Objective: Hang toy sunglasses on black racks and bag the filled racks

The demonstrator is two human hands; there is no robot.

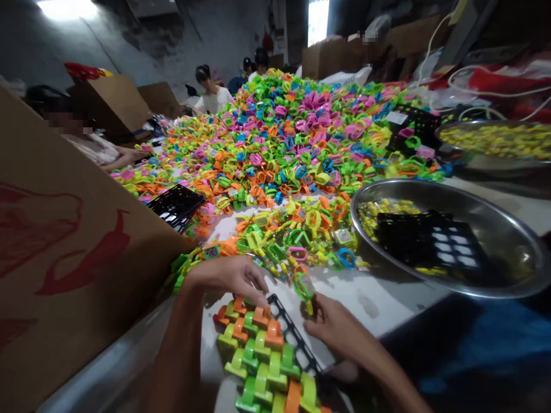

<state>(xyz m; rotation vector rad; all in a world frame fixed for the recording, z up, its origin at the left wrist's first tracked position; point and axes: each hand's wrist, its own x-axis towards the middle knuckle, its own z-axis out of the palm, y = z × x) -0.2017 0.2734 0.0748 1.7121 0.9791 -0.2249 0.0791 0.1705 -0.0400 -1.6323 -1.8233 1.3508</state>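
In front of me is a black plastic tray (295, 332) with rows of toy watches (262, 350) in orange, green and yellow, packed close together. My left hand (235, 278) hovers over the tray's far end, fingers bent down but apart, close to an orange watch; it holds nothing I can see. Beyond the tray's right side, my right hand (336, 324) pinches a green toy watch (303, 284) with a small yellow piece (309, 308) at its lower end. My palm hides part of the grip.
A huge heap of coloured toy watches (275, 149) covers the white table (370, 304). Right stand steel bowls (508, 218) with yellow pieces; black trays (430, 241) lie in the nearer one. A cardboard box (77, 241) blocks the left. Co-workers (213, 97) sit around the heap.
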